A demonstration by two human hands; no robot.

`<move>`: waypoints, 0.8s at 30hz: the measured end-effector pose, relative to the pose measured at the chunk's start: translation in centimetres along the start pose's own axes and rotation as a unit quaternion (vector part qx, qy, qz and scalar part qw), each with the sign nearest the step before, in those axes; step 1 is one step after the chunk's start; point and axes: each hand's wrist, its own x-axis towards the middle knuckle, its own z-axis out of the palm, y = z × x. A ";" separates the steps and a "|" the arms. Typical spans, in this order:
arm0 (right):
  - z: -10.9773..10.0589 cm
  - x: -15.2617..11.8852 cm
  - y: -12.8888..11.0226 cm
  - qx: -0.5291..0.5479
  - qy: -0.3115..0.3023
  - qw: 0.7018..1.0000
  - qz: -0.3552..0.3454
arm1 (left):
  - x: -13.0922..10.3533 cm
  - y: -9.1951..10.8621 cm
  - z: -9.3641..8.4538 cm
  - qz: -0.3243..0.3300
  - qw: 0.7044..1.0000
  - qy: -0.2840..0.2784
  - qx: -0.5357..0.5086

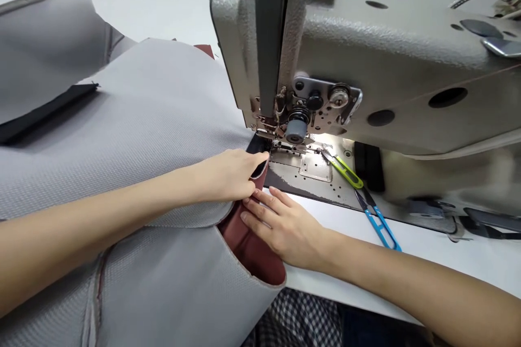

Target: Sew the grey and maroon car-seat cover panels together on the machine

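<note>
A large grey fabric piece (171,103) with a maroon leather-like side (240,227) runs up to the needle area of a sewing machine (309,38). My left hand (232,176) is closed on the fabric edge just before the presser foot, index finger pointing at the foot and thumb lower down. A black strip (257,143) lies along that edge, partly under the left fingers. My right hand (285,225) rests with outstretched fingers on the maroon side, its fingertips close to the left thumb. The needle itself is hard to make out.
Yellow-green thread snips (345,171) lie on the machine bed, with blue thread snips (380,222) beside them. Folded grey fabric (49,49) and a black strip (44,114) are at the left. The white tabletop (163,11) extends behind.
</note>
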 end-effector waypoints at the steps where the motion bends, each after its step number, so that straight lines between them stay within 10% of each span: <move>1: 0.0 0.0 0.0 -0.002 0.000 1.000 0.001 | 0.1 0.0 0.0 0.004 1.000 0.002 0.002; 24: -0.3 1.1 2.5 0.033 -0.038 0.998 0.048 | 1.5 0.8 -0.9 -0.015 0.998 0.002 0.056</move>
